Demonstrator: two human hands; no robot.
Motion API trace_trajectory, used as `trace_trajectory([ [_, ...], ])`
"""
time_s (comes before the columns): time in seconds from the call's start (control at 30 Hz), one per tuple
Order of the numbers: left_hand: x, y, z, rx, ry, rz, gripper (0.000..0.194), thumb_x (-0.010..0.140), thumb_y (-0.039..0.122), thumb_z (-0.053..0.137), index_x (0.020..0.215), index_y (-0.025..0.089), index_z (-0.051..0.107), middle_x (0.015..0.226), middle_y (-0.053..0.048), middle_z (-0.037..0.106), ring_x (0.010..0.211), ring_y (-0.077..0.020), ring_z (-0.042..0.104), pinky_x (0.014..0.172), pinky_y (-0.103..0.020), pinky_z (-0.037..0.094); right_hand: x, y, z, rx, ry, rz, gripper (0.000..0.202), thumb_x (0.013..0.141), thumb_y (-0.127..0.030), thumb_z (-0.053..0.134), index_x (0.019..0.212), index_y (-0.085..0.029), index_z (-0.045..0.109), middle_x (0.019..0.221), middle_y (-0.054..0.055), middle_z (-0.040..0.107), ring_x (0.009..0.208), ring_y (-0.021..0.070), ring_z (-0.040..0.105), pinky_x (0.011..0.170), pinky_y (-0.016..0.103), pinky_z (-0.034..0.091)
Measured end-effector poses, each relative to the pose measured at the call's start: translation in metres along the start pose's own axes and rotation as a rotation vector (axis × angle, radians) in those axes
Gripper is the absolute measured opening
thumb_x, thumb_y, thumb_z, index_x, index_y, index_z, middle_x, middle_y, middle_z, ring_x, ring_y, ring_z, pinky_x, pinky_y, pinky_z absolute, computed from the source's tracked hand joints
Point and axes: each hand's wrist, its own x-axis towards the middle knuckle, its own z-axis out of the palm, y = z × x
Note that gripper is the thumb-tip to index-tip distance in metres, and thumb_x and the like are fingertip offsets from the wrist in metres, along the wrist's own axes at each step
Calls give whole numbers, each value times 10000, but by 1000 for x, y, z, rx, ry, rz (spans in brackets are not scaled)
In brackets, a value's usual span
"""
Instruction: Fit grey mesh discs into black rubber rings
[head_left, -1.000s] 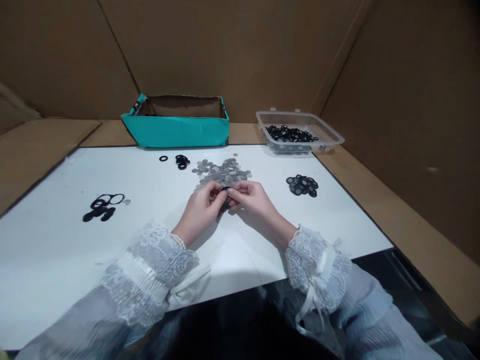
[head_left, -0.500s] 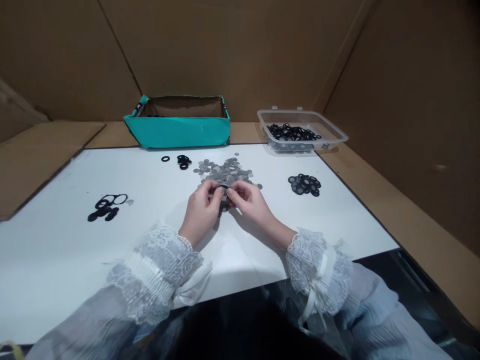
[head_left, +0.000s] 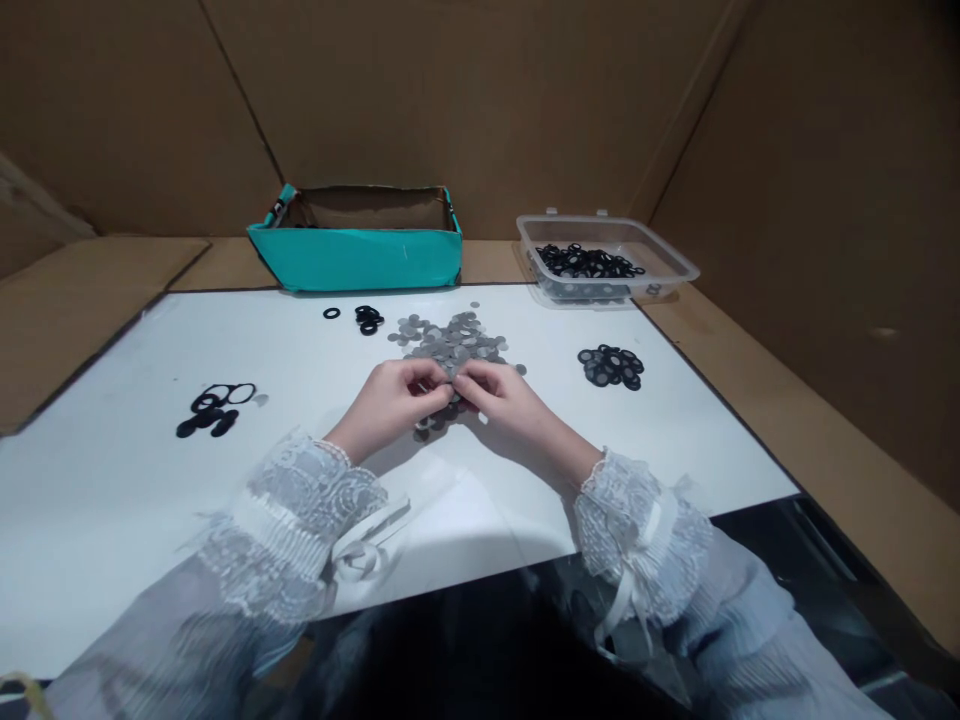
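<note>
The left hand [head_left: 394, 400] and the right hand [head_left: 506, 400] are brought together at the middle of the white tabletop [head_left: 112, 480], thumbs and fingertips meeting over the near part of a pile of grey discs [head_left: 454, 345]. In both, the thumb and index finger are drawn in close, the other fingers are curled beneath, and the backs are turned up and outward; whether anything small is held between the tips cannot be told, since it is hidden by the fingers. The wrists are angled inward from either side, and the forearms are covered by lace-cuffed sleeves [head_left: 292, 530], each tied with a ribbon. The grey discs are spread beneath and beyond the fingertips. To the left, black rings and dark discs [head_left: 206, 415] are gathered; farther back, a small cluster of black rings [head_left: 368, 320] is seen beside a single ring [head_left: 326, 314]. At the right, black-rimmed discs [head_left: 611, 367] are heaped. Behind, a turquoise box [head_left: 360, 262] and a clear tub [head_left: 675, 272] filled with black-rimmed pieces [head_left: 589, 262] are placed.
</note>
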Motion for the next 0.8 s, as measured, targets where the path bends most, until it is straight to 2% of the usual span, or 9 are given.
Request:
trace_trajectory([
  [0.1,-1,1,1,-117,34,-18,190,720,352,618,681,170,582,576,-24,628,481,-151,579,423,-250,440,0,-3,1,107,36,14,269,854,-392,523,677,-190,509,616,-19,507,581,108,457,557,250,347],
  [0.23,-2,2,4,-109,116,46,195,711,347,622,652,170,567,568,-4,589,506,-123,548,447,-228,429,-1,-5,6,149,101,28,288,838,-441,556,698,-191,528,607,-17,521,576,109,471,554,249,371],
  [0.33,-2,1,8,-145,132,27,208,726,363,610,660,172,564,563,10,566,496,-111,520,441,-220,406,-2,-2,11,184,144,42,300,849,-465,538,708,-201,516,612,-15,513,587,116,485,558,251,393],
  [0.47,-3,-2,13,-167,121,11,203,748,364,597,698,171,561,594,10,574,502,-109,517,458,-224,415,-1,2,12,156,131,57,327,872,-448,503,657,-202,486,592,-16,479,579,120,466,544,253,372],
  [0.6,-4,-5,15,-106,133,35,189,768,359,568,738,174,546,624,13,563,503,-109,511,470,-234,415,-1,1,9,22,128,7,344,897,-411,476,626,-200,450,599,-16,451,577,119,417,539,261,312],
  [0.8,-6,-4,15,104,176,132,144,850,330,452,802,197,480,705,-2,571,561,-128,524,531,-256,414,-1,-2,6,4,106,-38,235,908,-360,464,727,-209,467,663,-18,477,622,130,440,591,266,341],
])
